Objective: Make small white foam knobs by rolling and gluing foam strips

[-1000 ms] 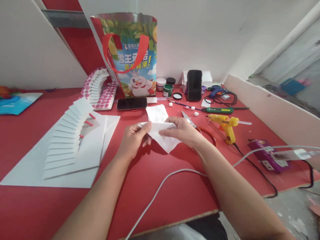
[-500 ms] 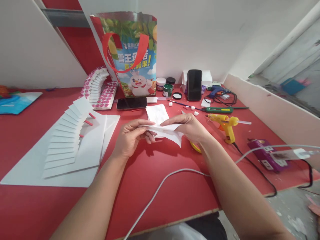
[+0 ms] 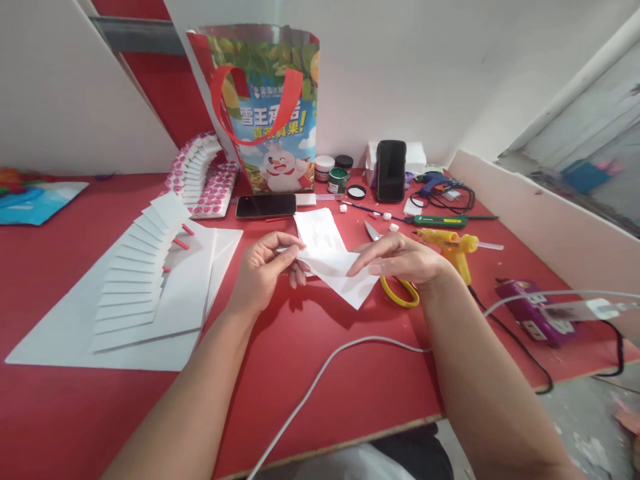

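My left hand [image 3: 265, 270] pinches a thin white paper sheet [image 3: 353, 290] by its left end, thumb on top. The sheet's lower corner points down toward the table. My right hand [image 3: 405, 257] is stretched out over the sheet's right side, its index fingertip touching the surface and its thumb near the right corner. Behind the sheet lies a white stack of paper [image 3: 325, 230], partly covered by it. Scissors with yellow handles [image 3: 403, 298] lie beneath my right hand, mostly hidden.
White strips fanned in a curve [image 3: 130, 273] rest on white boards [image 3: 55, 333] at left. A yellow glue gun [image 3: 455, 250], a phone [image 3: 266, 205], paint jars [image 3: 337, 179] and a printed bag [image 3: 275, 113] stand or lie around. A white cable [image 3: 340, 350] crosses the front.
My right hand has moved right and its fingers have straightened. The sheet has opened out flatter, and the scissors' yellow handle shows more. My left hand keeps its pinch.
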